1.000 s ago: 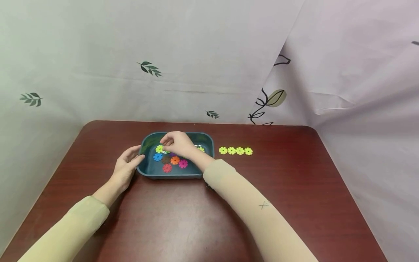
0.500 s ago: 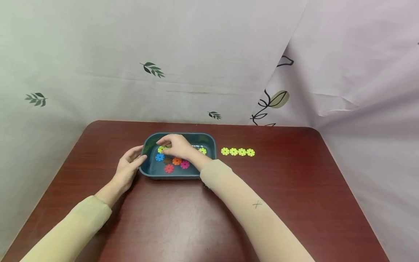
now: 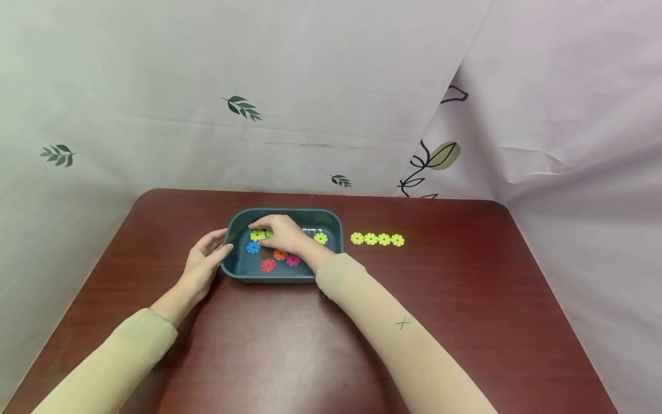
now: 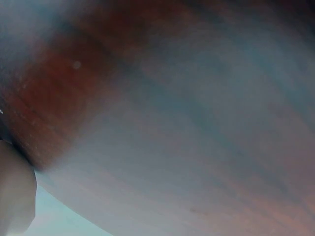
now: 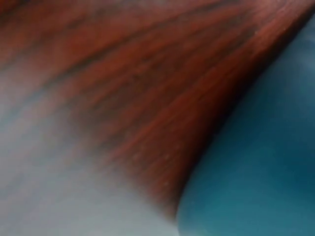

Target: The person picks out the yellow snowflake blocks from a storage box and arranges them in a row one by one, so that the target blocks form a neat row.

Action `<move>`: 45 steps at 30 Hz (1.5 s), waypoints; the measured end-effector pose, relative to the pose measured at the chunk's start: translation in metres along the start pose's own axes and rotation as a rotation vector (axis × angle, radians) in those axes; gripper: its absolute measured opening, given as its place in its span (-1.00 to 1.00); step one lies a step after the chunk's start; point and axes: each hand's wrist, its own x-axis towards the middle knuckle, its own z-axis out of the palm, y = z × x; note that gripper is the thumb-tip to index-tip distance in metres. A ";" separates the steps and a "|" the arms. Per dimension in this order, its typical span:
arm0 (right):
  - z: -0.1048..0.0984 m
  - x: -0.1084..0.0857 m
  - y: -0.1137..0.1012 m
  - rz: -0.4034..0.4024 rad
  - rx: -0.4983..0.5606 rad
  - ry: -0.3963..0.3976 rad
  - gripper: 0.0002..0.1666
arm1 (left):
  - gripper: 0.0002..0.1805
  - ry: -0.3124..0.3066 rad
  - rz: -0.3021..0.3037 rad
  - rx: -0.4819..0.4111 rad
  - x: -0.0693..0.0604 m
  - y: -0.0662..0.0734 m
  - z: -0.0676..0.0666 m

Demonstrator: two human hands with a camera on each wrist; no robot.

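In the head view, the left hand [image 3: 200, 263] holds the left end of a dark blue tray [image 3: 269, 280], its thumb at the rim and its fingers along the outer wall. Inside the tray, the right hand [image 3: 283, 234] hangs low with thumb and index finger apart, around a yellow-green disc [image 3: 268, 234]. Close to its fingertips lie another yellow-green disc [image 3: 256, 235] and a blue disc [image 3: 253, 247]. An orange disc [image 3: 280, 255], a pink disc [image 3: 293, 260] and a red disc [image 3: 268, 265] lie nearer the front. The palm hides part of the contents.
Right of the tray, four is avoided: several yellow-green discs [image 3: 384, 239] lie in a straight row on the brown table [image 3: 445, 287]. One more yellow-green disc [image 3: 320, 238] is in the tray's right part. A pale patterned cloth [image 3: 310, 103] hangs behind the table.
The right hand's thumb and index finger have spread apart, and the hand sits slightly lower in the tray. The left hand keeps its place at the tray. The head view has shifted slightly.
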 end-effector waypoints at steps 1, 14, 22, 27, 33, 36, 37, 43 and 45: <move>0.000 0.000 0.000 -0.001 -0.007 -0.003 -0.49 | -0.64 0.002 0.000 0.001 0.000 0.000 0.000; 0.004 0.002 0.001 -0.002 -0.005 -0.009 -0.60 | -0.67 0.005 0.004 0.004 0.000 0.001 0.000; 0.004 0.001 0.005 0.025 0.127 0.030 -0.72 | -0.68 0.015 0.000 0.008 0.000 0.001 0.001; 0.004 -0.001 0.005 0.038 0.139 0.066 -0.80 | -0.68 0.020 -0.009 0.016 -0.001 0.001 0.001; 0.002 -0.003 0.003 0.046 0.116 0.111 -0.83 | -0.68 0.023 -0.004 0.020 -0.002 0.000 0.003; 0.001 -0.003 0.001 0.049 0.125 0.124 -0.83 | -0.67 0.021 -0.001 0.021 -0.002 0.001 0.003; 0.000 -0.004 0.000 0.049 0.132 0.127 -0.82 | -0.67 0.021 -0.002 0.022 -0.002 0.001 0.003; -0.001 -0.005 -0.002 0.030 0.169 0.174 -0.84 | -0.68 0.021 0.006 0.019 -0.001 0.000 0.003; -0.002 -0.006 -0.003 0.020 0.182 0.188 -0.85 | -0.68 0.022 0.009 0.020 -0.001 -0.001 0.002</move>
